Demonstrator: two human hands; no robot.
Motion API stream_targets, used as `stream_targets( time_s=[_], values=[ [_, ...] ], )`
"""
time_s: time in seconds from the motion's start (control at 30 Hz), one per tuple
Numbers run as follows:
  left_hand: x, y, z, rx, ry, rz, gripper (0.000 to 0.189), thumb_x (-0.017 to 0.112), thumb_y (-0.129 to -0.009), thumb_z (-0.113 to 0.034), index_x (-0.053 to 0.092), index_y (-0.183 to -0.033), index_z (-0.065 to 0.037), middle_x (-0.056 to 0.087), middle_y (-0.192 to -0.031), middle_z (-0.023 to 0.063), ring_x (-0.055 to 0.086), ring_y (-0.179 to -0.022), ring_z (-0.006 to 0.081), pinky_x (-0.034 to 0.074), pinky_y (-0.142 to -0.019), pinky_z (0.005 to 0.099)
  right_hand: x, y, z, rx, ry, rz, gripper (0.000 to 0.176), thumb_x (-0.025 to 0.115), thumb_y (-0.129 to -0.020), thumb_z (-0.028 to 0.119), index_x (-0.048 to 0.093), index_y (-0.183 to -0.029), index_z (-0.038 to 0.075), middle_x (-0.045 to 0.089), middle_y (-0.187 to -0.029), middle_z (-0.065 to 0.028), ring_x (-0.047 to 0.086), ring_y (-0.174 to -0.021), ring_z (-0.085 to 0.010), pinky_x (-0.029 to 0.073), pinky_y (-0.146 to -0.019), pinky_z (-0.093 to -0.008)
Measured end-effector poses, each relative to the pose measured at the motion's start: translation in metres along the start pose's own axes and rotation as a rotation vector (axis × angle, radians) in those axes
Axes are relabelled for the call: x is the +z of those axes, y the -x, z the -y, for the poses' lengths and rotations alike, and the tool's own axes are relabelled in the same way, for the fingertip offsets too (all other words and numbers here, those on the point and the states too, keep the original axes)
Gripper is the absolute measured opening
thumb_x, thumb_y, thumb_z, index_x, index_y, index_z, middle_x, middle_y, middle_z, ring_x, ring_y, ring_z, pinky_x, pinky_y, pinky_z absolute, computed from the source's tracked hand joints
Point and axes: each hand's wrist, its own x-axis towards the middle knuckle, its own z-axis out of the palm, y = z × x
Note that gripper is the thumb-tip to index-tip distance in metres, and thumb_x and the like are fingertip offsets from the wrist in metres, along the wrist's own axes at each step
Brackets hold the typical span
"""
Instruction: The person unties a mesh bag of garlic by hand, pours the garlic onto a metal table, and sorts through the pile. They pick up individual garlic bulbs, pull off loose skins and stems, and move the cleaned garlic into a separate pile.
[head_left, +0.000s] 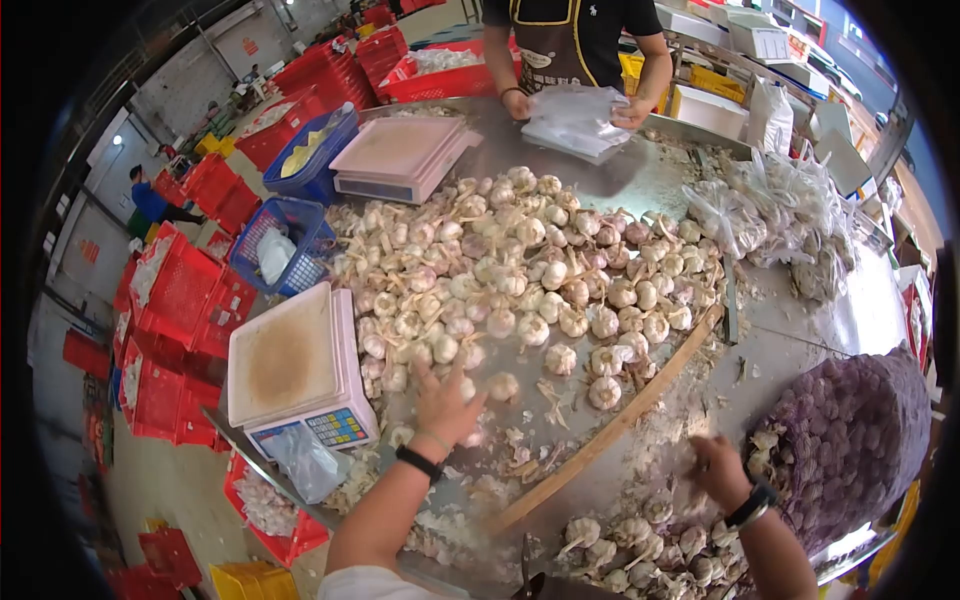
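My left hand (445, 408), a dark band on its wrist, reaches over the near edge of a large heap of garlic bulbs (500, 270). Its fingers are spread, touching bulbs, with one pale bulb (467, 389) at the fingertips. Just right of it lies a separate, slightly blurred bulb (503, 387). My right hand (716, 470), wearing a watch, hovers over the metal table (790, 325); its fingers are loosely bent and apart, with nothing visible in them. Below this hand is a smaller group of garlic bulbs (640, 545), and to its right a purple mesh sack (850, 440) full of garlic.
A wooden strip (610, 425) crosses the table between the two garlic groups. Two scales (285, 360) and blue baskets (285, 245) line the left side. Opposite, a person (575, 60) holds plastic bags (575, 120). More bags (760, 210) lie at right; red crates (185, 290) stand beyond.
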Motion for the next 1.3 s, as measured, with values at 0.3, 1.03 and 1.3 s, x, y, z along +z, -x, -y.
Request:
stream_targets(
  time_s=[0.3,1.03,1.3],
  values=[
    [0.003,-0.081,-0.027,0.145,-0.582,0.112,0.060,0.042,-0.096,-0.052,0.052,-0.140,-0.013,0.034,-0.155,0.0154,0.018,-0.147,0.0372,0.008,-0.113,0.0690,-0.074,-0.053,0.135,-0.399,-0.346,-0.329,0.072,0.070,-0.089,0.017,0.032,-0.148,0.004,0.041,-0.145,-0.0186,0.049,-0.126,-0.0295,0.047,-0.098,-0.0383],
    [0.084,0.227,-0.273,1.588,-0.206,0.722,0.086,0.060,-0.079,-0.068,0.029,-0.152,-0.033,0.014,-0.162,0.0148,0.009,-0.148,0.0430,0.011,-0.107,0.0770,0.105,0.263,0.063,0.458,0.092,-0.473,0.073,0.075,-0.080,0.027,0.042,-0.139,0.002,0.033,-0.144,-0.0338,0.038,-0.130,-0.0481,0.031,-0.110,-0.0524],
    [0.079,0.154,-0.334,1.265,-0.424,0.634,0.098,0.074,-0.079,-0.044,0.017,-0.157,-0.025,0.010,-0.161,0.0194,0.003,-0.150,0.0403,0.004,-0.114,0.0683,0.105,0.300,0.066,0.219,-0.352,-0.504,0.050,0.071,-0.083,0.012,0.057,-0.131,0.011,0.048,-0.139,-0.0230,0.052,-0.122,-0.0393,0.045,-0.102,-0.0410]
  ],
)
